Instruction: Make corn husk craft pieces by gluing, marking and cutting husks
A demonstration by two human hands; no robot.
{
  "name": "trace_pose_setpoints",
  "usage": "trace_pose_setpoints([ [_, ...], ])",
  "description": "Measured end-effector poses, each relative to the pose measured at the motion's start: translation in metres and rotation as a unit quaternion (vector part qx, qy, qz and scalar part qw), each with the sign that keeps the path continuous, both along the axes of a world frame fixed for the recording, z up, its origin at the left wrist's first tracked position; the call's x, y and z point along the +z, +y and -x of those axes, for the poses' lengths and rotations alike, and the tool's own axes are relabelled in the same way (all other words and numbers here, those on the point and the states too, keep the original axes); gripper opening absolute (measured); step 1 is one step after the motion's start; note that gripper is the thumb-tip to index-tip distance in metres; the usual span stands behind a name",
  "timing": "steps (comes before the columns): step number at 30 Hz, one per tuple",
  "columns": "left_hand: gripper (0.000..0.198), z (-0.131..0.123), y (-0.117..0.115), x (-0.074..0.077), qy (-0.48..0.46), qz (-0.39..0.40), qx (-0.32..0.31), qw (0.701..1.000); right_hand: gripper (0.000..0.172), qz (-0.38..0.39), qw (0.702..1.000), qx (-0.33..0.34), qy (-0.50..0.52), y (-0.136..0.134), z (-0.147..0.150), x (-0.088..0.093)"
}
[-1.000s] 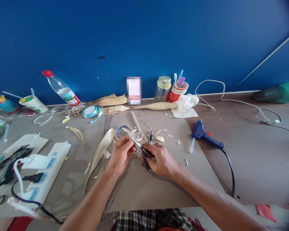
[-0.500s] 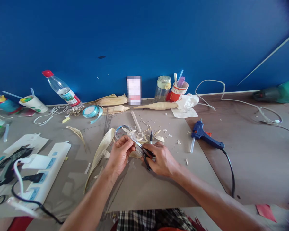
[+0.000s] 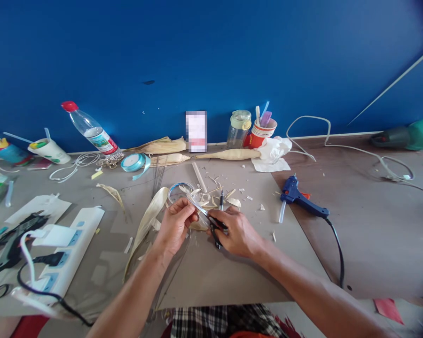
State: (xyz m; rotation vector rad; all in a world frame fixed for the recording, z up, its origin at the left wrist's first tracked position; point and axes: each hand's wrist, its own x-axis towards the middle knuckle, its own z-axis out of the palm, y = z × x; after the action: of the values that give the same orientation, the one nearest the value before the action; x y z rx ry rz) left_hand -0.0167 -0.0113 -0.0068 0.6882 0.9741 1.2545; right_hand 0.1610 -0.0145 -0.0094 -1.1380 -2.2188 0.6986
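My right hand (image 3: 237, 233) grips the black handles of a pair of small scissors (image 3: 205, 215), whose silver blades point up and left. My left hand (image 3: 176, 226) is pinched shut on a small pale piece of corn husk (image 3: 198, 226) held right at the blades. Both hands hover over the middle of a tan board (image 3: 211, 267). Just beyond them lie husk trimmings (image 3: 218, 195), a clear tape ring (image 3: 178, 190) and a black pen (image 3: 221, 201). A long dried husk leaf (image 3: 146, 220) lies left of my left hand.
A blue glue gun (image 3: 299, 199) with a black cord lies to the right. A white power strip (image 3: 68, 251) with plugs sits at the left. Along the blue wall stand a tilted water bottle (image 3: 90, 130), a jar (image 3: 238, 129), a red cup (image 3: 260, 134), tissue (image 3: 271, 152) and corn husks (image 3: 229, 154).
Hardly anything differs. Both hands stay in the same spot with the scissors at the husk piece; the view shifts by a few pixels only.
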Motion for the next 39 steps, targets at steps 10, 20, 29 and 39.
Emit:
trace_pose_setpoints([
  [10,0.020,-0.0008,-0.0007,0.0003,-0.011,0.004,0.001,1.000,0.023,0.016,1.000,-0.011,0.003,-0.0020,0.0015,-0.0003],
  [20,0.020,0.0006,0.0006,-0.0023,-0.006,0.000,0.001,1.000,0.022,0.021,1.000,-0.014,-0.001,-0.0017,0.0029,-0.0007],
  [29,0.021,-0.0019,0.0005,0.0010,-0.003,0.000,0.006,1.000,0.023,0.049,0.999,-0.021,-0.003,-0.0022,0.0034,-0.0003],
  [39,0.021,-0.0011,0.0004,0.0007,0.003,-0.008,0.000,1.000,0.016,0.095,0.993,-0.049,0.051,-0.0007,0.0024,-0.0033],
])
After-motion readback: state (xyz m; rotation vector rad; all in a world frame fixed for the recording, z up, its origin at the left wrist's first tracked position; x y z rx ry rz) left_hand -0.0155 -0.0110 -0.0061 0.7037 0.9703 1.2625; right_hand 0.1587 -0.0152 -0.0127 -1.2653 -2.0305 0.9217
